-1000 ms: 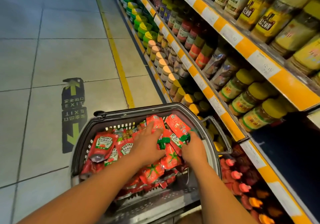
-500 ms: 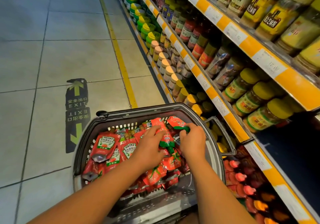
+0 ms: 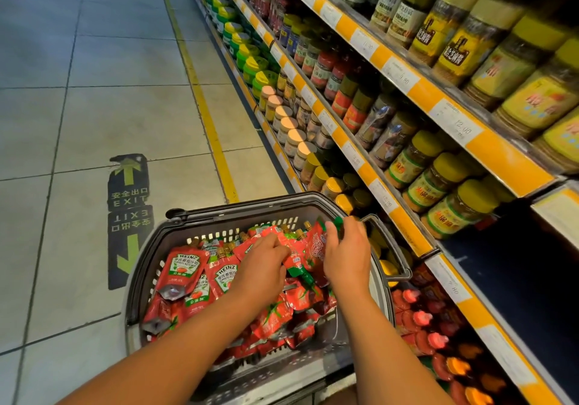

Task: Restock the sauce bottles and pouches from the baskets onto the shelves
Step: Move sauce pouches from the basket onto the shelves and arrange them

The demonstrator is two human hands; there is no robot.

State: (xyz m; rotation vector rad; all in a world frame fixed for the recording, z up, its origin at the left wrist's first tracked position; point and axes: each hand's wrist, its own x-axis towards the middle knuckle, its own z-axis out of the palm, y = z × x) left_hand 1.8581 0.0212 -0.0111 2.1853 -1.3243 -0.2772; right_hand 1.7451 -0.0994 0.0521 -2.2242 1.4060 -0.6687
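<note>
Red pouch (image 3: 316, 248) stands pinched between right hand (image 3: 346, 252) and left hand (image 3: 263, 266) grips above basket (image 3: 219, 216).

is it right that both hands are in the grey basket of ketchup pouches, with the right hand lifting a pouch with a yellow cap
Not quite: the cap is green, not yellow. In the head view the right hand grips a red ketchup pouch whose green cap sticks up above the fingers. The rest holds: the left hand is also among the pouches in the grey basket.
</note>
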